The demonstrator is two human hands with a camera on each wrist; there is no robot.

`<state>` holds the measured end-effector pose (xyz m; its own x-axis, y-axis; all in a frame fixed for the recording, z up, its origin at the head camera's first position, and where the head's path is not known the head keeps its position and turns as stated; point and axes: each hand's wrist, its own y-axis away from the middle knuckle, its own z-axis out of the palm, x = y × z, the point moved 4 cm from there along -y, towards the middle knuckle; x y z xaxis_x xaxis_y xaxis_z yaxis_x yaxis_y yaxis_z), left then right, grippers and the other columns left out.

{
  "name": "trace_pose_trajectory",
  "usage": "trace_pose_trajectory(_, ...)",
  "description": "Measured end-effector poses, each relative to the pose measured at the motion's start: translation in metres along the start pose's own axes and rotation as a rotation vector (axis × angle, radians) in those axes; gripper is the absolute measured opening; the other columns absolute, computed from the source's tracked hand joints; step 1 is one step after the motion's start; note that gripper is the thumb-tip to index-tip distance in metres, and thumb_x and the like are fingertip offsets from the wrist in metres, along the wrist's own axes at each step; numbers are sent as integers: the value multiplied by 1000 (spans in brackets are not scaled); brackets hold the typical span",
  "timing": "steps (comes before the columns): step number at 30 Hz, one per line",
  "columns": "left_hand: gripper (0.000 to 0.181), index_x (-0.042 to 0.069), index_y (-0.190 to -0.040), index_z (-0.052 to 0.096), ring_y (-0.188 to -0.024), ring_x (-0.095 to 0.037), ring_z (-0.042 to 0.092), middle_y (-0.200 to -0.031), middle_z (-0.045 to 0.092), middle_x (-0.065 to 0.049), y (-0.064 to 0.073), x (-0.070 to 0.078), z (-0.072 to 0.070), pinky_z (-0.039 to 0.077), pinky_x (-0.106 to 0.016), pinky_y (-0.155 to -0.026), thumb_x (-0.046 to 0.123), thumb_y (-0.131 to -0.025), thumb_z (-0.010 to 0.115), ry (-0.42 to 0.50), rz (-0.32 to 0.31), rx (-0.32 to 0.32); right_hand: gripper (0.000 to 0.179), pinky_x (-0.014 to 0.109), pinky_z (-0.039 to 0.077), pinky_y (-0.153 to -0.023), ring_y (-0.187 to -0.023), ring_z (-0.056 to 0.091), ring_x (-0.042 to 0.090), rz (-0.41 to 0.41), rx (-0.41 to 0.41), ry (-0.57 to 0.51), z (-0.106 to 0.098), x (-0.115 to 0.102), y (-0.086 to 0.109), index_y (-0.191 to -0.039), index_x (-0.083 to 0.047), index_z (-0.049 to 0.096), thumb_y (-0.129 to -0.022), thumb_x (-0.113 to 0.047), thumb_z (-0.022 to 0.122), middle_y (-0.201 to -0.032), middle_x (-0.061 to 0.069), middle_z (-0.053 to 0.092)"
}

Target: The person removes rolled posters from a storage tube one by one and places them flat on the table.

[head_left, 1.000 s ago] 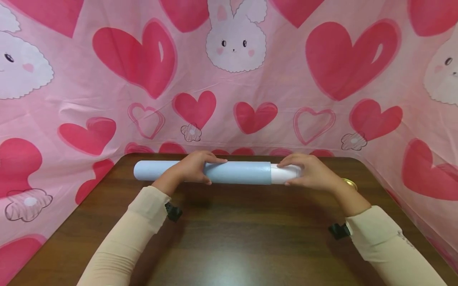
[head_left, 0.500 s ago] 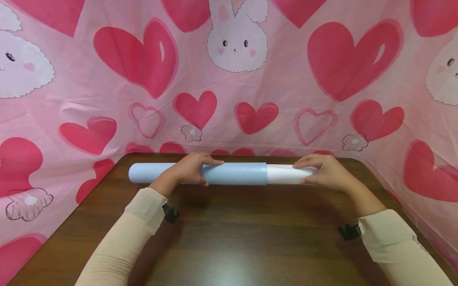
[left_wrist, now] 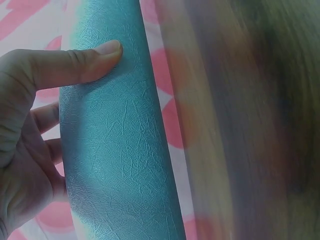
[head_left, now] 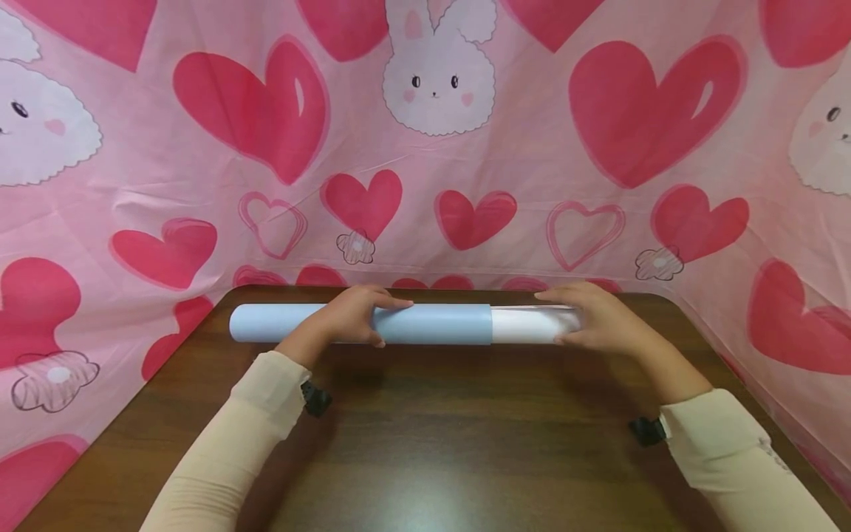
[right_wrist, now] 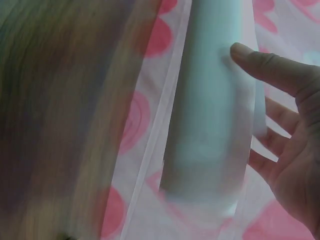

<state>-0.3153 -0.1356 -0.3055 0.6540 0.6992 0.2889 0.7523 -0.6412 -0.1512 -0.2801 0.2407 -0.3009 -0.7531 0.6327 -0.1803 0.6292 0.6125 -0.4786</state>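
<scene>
A long light-blue tube [head_left: 432, 324] lies level across the far part of the table. My left hand [head_left: 342, 318] grips its middle, thumb on the near side and fingers reaching over the far side. In the left wrist view the tube [left_wrist: 120, 140] has a creased texture, and the thumb presses on it. A rolled white sheet [head_left: 521, 326] sticks out of the tube's right end. My right hand [head_left: 601, 321] is loosely around the roll's outer end, fingers spread. In the right wrist view the thumb lies at the roll [right_wrist: 210, 130], other fingers behind it; contact is unclear.
The dark wooden table [head_left: 425, 428] stretches from the tube toward me. Behind and beside it hangs a pink cloth [head_left: 425, 162] with hearts and rabbits, close to the table's far edge. Small black wrist cameras hang below both sleeves.
The white roll came further out to the right, while the tube and left hand shifted slightly left. Lately the right hand moved back left along the roll, its fingers loosening.
</scene>
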Motion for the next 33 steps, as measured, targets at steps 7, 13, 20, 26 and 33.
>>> trace_pose_trajectory(7,77,26,-135,61,-104,-20,58,-117,64,-4,-4,4,3,52,-42,-88,18,-64,92,3,7,-3,66,51,50,-86,-103,62,30,79,-120,51,15,-12,-11,-122,-7,68,-60,-7,92,-115,11,67)
trace_pose_trajectory(13,77,27,-135,61,-107,-21,57,-120,63,-4,0,-1,1,53,-42,-89,20,-65,91,-3,-11,4,63,52,51,-85,-104,63,32,111,-116,36,12,-7,-6,-124,-8,68,-65,-5,90,-116,12,67)
trace_pose_trajectory(20,77,28,-135,61,-109,-22,56,-122,62,-4,7,-9,-2,54,-42,-87,19,-65,91,13,-37,2,62,47,54,-79,-97,66,26,129,-113,-21,4,5,3,-123,-10,70,-64,-3,90,-112,10,70)
trace_pose_trajectory(26,77,27,-134,62,-109,-23,57,-121,63,-5,13,-15,-5,52,-45,-89,19,-64,92,1,-43,4,59,38,55,-74,-93,65,20,162,-142,-81,1,18,11,-120,-8,71,-64,-7,91,-108,9,71)
trace_pose_trajectory(33,77,26,-133,62,-109,-25,57,-120,63,-6,22,-22,-5,51,-46,-91,16,-63,93,-11,-51,6,59,35,55,-72,-93,64,22,194,-171,-88,-2,30,20,-119,-7,71,-64,-12,91,-107,10,71)
